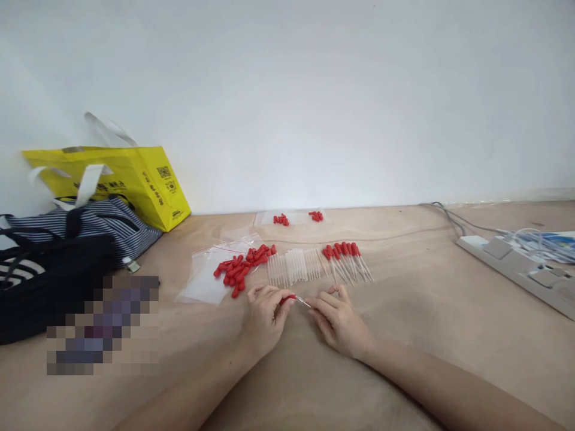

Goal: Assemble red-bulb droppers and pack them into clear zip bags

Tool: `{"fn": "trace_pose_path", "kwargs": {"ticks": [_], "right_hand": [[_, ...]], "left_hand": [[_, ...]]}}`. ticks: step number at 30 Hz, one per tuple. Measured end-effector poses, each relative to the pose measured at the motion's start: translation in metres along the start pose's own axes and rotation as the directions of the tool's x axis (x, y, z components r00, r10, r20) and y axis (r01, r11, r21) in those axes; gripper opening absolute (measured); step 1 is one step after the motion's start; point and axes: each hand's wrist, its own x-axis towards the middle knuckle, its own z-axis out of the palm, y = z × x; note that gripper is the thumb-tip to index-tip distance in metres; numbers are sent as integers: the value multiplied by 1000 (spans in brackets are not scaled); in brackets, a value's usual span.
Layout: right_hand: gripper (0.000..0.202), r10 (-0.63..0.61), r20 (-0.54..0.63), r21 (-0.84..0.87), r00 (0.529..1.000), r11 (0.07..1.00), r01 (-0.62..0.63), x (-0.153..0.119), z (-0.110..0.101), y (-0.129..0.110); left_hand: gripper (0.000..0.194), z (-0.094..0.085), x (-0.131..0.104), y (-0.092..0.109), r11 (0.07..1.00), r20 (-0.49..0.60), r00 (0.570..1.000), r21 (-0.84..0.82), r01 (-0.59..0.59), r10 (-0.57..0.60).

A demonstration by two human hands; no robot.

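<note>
Between finger and thumb, my left hand (265, 311) pinches a red rubber bulb (288, 299). My right hand (339, 320) grips a thin clear dropper tube (303, 303), whose upper end meets the bulb; how deep it sits inside is hidden by the fingers. Beyond my hands lies a row of bare clear tubes (296, 267). Several droppers with red bulbs fitted (348, 257) lie to the right of that row. Left of it, a loose heap of red bulbs (238, 270) rests partly on a clear plastic bag (202, 278).
Farther back, another clear bag (296, 216) lies under two small groups of red bulbs. At left are a yellow shopping bag (153, 185), a striped bag (103, 221), a black bag (58, 269) and a blurred-out object (103, 326). A white power strip (516, 269) with cables lies right.
</note>
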Motion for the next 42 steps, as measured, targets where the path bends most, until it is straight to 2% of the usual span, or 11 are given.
{"fn": "trace_pose_path", "kwargs": {"ticks": [4, 14, 21, 27, 34, 42], "right_hand": [[23, -30, 25, -33, 999, 999, 31, 1, -2, 1], [29, -156, -10, -184, 988, 971, 151, 3, -8, 11], [22, -112, -14, -156, 994, 982, 109, 2, 0, 2], [22, -49, -3, -76, 999, 996, 49, 5, 0, 3], [20, -13, 33, -23, 999, 1000, 14, 3, -8, 15], [17, -99, -1, -162, 995, 982, 97, 3, -6, 14]], "left_hand": [[19, 0, -1, -1, 1000, 5, 1000, -17, -3, 3], [18, -2, -4, 5, 988, 83, 986, 43, -151, 147], [21, 4, -8, 4, 969, 44, 971, 61, -238, 235], [16, 0, -2, 4, 978, 55, 978, 52, -204, 201], [8, -11, 3, -7, 984, 94, 982, 63, -169, 163], [14, -11, 3, -10, 978, 123, 976, 89, -190, 179]]}}
